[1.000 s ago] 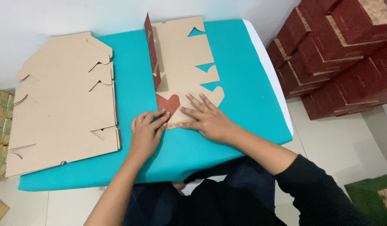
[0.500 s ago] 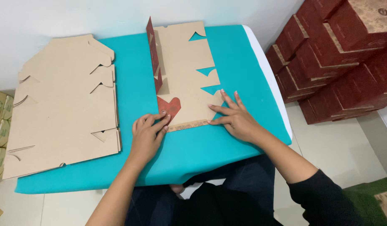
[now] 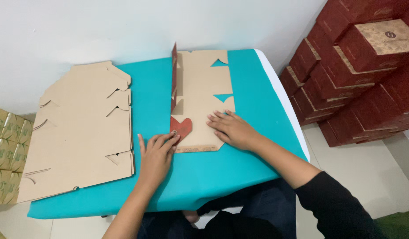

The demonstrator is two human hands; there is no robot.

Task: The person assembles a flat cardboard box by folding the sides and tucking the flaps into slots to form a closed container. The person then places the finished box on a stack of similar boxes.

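A flat brown cardboard box blank (image 3: pixel 202 95) lies on the teal table (image 3: pixel 253 88), its left panel folded upright to show a red outer face (image 3: pixel 174 66). A red folded flap (image 3: pixel 182 126) lies at its near left corner. My left hand (image 3: pixel 156 156) rests flat on the table with fingertips pressing that red flap. My right hand (image 3: pixel 232 129) presses palm-down on the blank's near right part, fingers spread.
A stack of unfolded brown cardboard blanks (image 3: pixel 80 128) covers the table's left side. Several assembled red boxes (image 3: pixel 359 66) are piled on the floor at right. Gold-patterned boxes (image 3: pixel 5 155) stand at the far left. A white wall runs behind the table.
My right hand slid left across the blank's near edge, from its right corner toward the middle. My left hand stayed on the red flap. The view shifted slightly.
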